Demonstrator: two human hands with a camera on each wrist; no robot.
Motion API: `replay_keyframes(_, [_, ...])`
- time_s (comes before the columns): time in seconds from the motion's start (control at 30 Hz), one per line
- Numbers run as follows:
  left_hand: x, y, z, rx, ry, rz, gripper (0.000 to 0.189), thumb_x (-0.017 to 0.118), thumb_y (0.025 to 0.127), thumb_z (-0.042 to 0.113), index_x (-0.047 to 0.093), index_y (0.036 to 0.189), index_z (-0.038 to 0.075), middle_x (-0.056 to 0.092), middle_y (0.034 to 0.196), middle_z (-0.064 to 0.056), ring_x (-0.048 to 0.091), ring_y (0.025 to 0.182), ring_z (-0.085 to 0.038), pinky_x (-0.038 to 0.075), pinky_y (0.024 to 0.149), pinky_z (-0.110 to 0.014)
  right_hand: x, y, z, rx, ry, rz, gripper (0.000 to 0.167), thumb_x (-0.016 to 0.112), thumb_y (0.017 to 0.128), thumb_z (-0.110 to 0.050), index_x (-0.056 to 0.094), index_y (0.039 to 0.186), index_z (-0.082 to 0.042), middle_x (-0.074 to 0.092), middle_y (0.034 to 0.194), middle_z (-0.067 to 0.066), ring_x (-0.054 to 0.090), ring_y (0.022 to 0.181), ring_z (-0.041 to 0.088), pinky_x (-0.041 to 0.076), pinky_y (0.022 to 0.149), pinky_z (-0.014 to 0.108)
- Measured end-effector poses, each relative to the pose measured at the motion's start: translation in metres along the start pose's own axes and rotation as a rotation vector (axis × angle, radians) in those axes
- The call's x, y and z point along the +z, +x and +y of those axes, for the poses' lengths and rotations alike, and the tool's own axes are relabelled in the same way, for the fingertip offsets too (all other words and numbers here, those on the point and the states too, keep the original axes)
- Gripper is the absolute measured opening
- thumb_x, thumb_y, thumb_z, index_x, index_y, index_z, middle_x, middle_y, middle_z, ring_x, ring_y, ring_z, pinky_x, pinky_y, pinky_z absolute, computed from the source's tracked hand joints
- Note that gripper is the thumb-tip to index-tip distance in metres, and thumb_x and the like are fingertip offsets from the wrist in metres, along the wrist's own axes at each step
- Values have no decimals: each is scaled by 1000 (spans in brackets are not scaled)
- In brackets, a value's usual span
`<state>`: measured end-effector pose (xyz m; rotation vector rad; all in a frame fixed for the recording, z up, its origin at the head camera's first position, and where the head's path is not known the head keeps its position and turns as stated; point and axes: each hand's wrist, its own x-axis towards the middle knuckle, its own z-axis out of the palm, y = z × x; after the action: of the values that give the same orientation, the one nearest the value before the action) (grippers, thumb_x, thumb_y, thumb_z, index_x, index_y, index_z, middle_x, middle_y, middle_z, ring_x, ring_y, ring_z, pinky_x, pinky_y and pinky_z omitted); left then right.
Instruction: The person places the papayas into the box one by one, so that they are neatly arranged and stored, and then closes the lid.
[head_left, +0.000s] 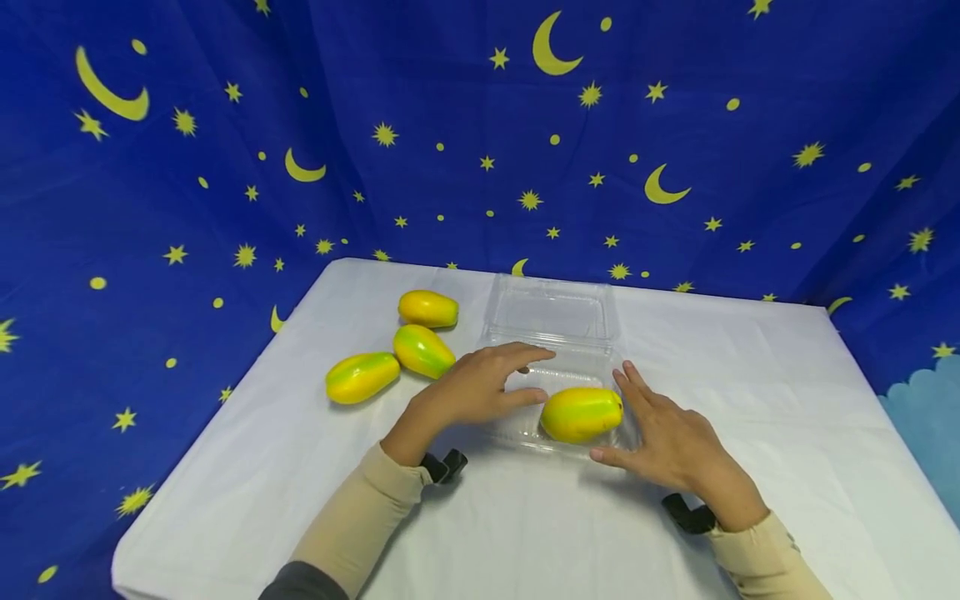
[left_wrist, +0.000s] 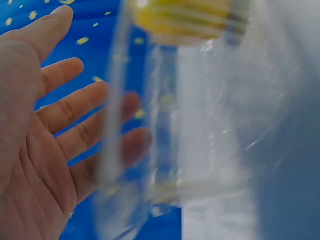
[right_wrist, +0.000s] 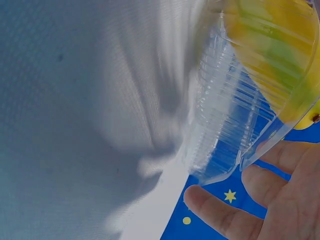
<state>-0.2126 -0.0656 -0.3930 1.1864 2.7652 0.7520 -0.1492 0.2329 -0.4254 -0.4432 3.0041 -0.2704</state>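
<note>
- Fruit (head_left: 581, 413) sits in clear clamshell box (head_left: 551, 367), mid-surface (head_left: 750, 400).
- Left hand (head_left: 472, 387) and right hand (head_left: 667, 442) flank it, fingers (head_left: 633, 390) straight, holding nothing.
- I'd steady both box sides evenly.

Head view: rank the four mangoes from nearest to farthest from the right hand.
From the right hand:
1. Mango in the clear box, just left of the fingers.
2. Middle loose mango, beyond the left hand.
3. Back mango and leftmost mango: too close to call.
</note>
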Motion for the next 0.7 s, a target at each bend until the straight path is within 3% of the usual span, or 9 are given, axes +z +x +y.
replay_keyframes(0.17, [-22, -11, -4, -32, -29, 84, 59, 57, 98, 54, 46, 150, 29, 49, 152, 8, 60, 123, -12, 51, 103, -36, 0, 0, 0, -3, 1, -13, 121, 51, 75, -90, 14, 162, -16, 11, 170, 5, 50, 135, 44, 54, 79, 60])
replay_keyframes(0.37, [-44, -23, -12, -69, -49, 211, 56, 58, 98, 51, 48, 149, 29, 50, 151, 8, 57, 128, -17, 49, 107, -42, -4, 0, 2, 0, -2, -4, 121, 51, 75, -90, 14, 162, -16, 11, 170, 5, 48, 136, 44, 54, 73, 56])
replay_keyframes(0.5, [-49, -36, -19, -85, -75, 325, 52, 64, 97, 45, 53, 144, 27, 54, 147, 8, 57, 127, -17, 49, 106, -43, -3, 0, 0, -11, 11, -7, 121, 49, 75, -91, 14, 162, -15, 11, 170, 6, 48, 136, 45, 54, 73, 56])
replay_keyframes(0.7, [-50, -57, -33, -28, -70, 508, 49, 73, 93, 29, 60, 138, 17, 60, 138, 0, 59, 124, -19, 49, 105, -41, -1, 0, 0, -8, 6, -6, 120, 49, 75, -91, 14, 162, -16, 10, 170, 5, 48, 136, 44, 54, 75, 57])
